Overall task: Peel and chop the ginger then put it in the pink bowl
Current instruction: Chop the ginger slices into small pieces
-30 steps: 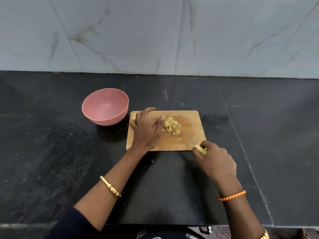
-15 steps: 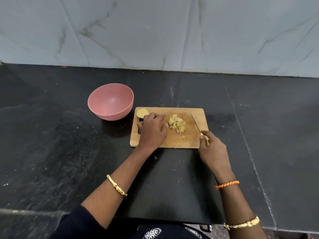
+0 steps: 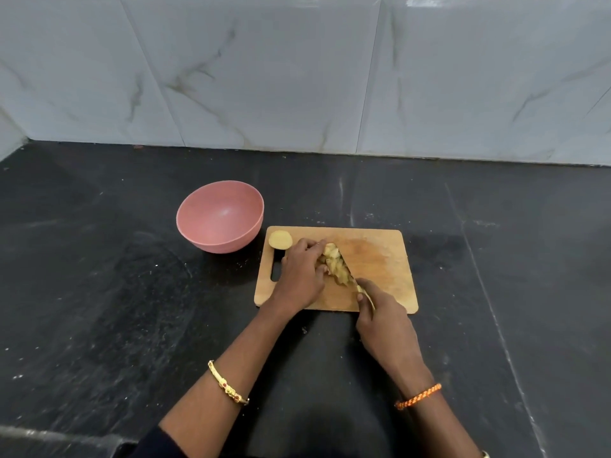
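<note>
A heap of chopped ginger [image 3: 335, 264] lies on the wooden cutting board [image 3: 383, 259]. My left hand [image 3: 302, 276] rests on the board, cupped against the heap's left side. My right hand [image 3: 385, 320] grips a yellow-handled knife [image 3: 350, 274], its blade pressed against the heap's right side. A round uncut ginger slice [image 3: 280, 240] sits at the board's far left corner. The pink bowl [image 3: 221, 219] stands just left of the board with nothing inside.
The board lies on a black stone counter [image 3: 99, 292]. A grey marble-tiled wall [image 3: 297, 77] rises behind it. The counter's front edge runs along the bottom left.
The knife swung left from the board's right side until its blade met the ginger heap. My left hand closed in on the heap from the other side.
</note>
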